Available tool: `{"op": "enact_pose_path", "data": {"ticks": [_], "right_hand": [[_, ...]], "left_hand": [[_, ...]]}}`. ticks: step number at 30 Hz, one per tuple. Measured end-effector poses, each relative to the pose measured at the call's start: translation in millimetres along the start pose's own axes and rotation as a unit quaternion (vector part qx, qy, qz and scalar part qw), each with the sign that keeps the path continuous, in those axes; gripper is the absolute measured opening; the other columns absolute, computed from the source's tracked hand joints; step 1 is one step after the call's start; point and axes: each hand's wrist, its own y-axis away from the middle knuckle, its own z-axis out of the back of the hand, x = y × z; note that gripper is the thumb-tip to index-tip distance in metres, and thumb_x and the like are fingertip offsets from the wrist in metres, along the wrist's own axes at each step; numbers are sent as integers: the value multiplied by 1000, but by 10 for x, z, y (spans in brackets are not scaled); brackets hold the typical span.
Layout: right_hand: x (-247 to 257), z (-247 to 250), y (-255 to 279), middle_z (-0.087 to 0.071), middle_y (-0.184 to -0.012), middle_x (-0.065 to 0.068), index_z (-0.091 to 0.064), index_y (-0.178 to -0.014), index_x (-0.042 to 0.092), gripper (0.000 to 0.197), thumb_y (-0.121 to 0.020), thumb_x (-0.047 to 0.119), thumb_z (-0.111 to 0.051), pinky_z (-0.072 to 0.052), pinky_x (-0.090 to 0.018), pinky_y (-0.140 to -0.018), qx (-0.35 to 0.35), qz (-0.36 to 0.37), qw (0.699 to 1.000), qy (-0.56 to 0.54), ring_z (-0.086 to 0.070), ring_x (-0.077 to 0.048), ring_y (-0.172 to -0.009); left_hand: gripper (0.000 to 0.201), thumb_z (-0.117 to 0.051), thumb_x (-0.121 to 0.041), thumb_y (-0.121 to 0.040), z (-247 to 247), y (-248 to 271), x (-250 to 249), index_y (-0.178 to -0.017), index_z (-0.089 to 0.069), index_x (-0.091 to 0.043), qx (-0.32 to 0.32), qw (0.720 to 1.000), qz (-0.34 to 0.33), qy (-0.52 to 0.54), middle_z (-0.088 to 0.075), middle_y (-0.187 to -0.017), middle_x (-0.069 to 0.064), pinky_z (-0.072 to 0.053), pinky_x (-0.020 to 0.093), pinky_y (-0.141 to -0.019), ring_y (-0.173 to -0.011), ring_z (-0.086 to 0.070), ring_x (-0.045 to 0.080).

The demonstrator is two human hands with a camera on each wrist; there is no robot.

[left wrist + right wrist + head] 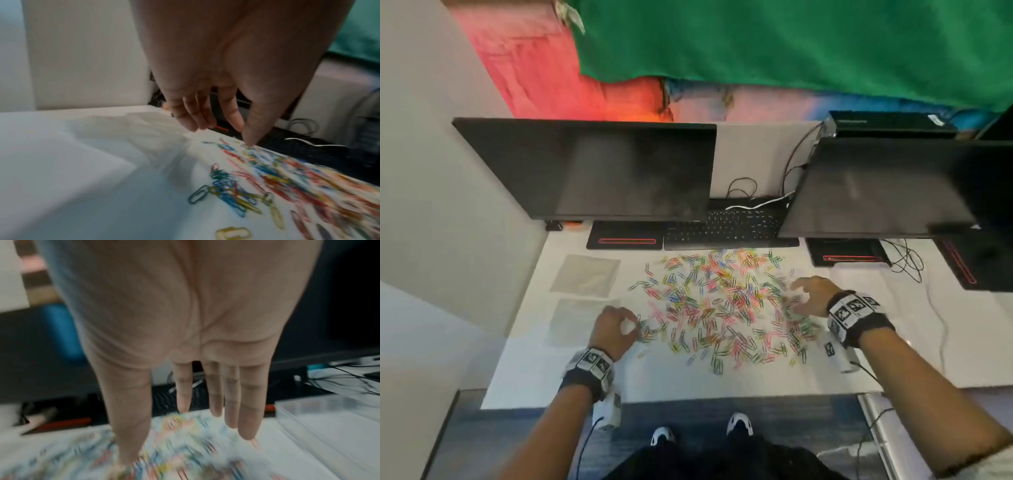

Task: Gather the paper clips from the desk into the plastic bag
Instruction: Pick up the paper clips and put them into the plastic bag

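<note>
- As we look down from the head camera, a white desk (517,370) fills the middle of the view, with a pale wall panel along its left edge.
- At the left of the desk we see two clear plastic bags lying flat, one bag (585,278) farther from us and a second bag (571,322) nearer, just beside each other.
- Our left hand (614,327) sits just right of the nearer bag, at the left edge of the clips. From the head view its fingers are curled inward, thumb near the fingertips; from the left wrist view the fingers (191,113) hang down, loosely bent, over the desk, and we cannot tell whether they pinch a clip.
- The paper clips (722,305) lie scattered in a wide, many-coloured spread across the middle of the desk, between our two hands. None are visible inside either bag.
- Beyond the clips we see a black keyboard (726,226), tucked between two dark monitors, a left monitor (592,171) and a right monitor (887,188), with cables behind it.
- Our right hand (811,296) rests at the right edge of the clips, palm down, fingers spread and nearly straight. The right wrist view is blurred, yet shows the fingers (248,402) extended over the clips, the thumb tip down among them.
- Both wrists wear dark bands with black-and-white markers.
</note>
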Motion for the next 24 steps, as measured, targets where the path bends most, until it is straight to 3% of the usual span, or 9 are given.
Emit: {"op": "enact_pose_path", "data": {"ticks": [2,5,7,9,12,16,20,24], "right_hand": [[-126,-173,14,-41,-142,-11,-39,-140,23,96,-60,43,-87,-43,-39,-103,33,-59,997,31,-46,-30,-127],[-374,-516,60,-20,-152,-15,-14,-150,26,132,-47,45,-93,-39,-49,-107,84,-116,989,33,-30,-37,-139],[-455,-674,96,-8,-155,-16,-4,-152,26,144,-42,46,-94,-36,-53,-109,102,-122,987,4,-23,-39,-142],[-461,-824,157,-6,-155,-19,-1,-152,24,144,-44,43,-94,-34,-52,-110,103,-120,987,-29,-21,-41,-142],[-422,-1080,166,-17,-150,-20,-10,-153,19,139,-45,40,-95,-34,-47,-110,40,-104,989,-101,-28,-40,-138],[-352,-1313,71,-33,-136,-18,-31,-146,14,124,-42,33,-96,-45,-44,-103,-63,-97,979,-166,-49,-35,-119],[-207,-1355,-9,-40,-131,-16,-50,-137,18,84,-63,33,-86,-48,-38,-101,-87,-50,986,-134,-57,-30,-108],[-212,-1364,-48,-56,-117,-15,-69,-113,12,37,-77,21,-76,-48,-40,-99,-133,2,987,-95,-60,-27,-100]], "left_hand": [[37,-82,-18,-72,29,-124,87,-105,-65,-17,-52,995,80,1,-54,-115,17,-48,42,-95,-102,-59,37],[58,-77,-22,-79,40,-259,218,-129,-52,-8,-66,979,190,23,-50,-129,22,-45,48,-101,-114,-55,43],[62,-75,-22,-82,0,-265,269,-134,-47,-6,-50,974,215,42,-53,-130,23,-46,47,-101,-115,-56,42],[57,-72,-20,-84,-43,-264,344,-134,-49,-5,-44,974,218,38,-57,-127,23,-47,45,-101,-115,-57,41],[39,-64,-14,-87,-85,-212,366,-125,-58,-9,-62,975,214,17,-66,-115,22,-50,45,-96,-109,-61,40],[25,-56,-9,-90,-15,-184,273,-109,-71,-15,-80,971,218,48,-72,-105,18,-52,37,-89,-99,-67,38],[29,-59,-8,-83,246,-224,-21,-109,-70,-17,-105,980,159,64,-69,-86,4,-56,42,-88,-84,-70,34],[33,-66,-7,-78,586,-239,-540,-110,-72,-16,-143,989,43,23,-65,-86,3,-52,39,-91,-79,-65,29]]}}
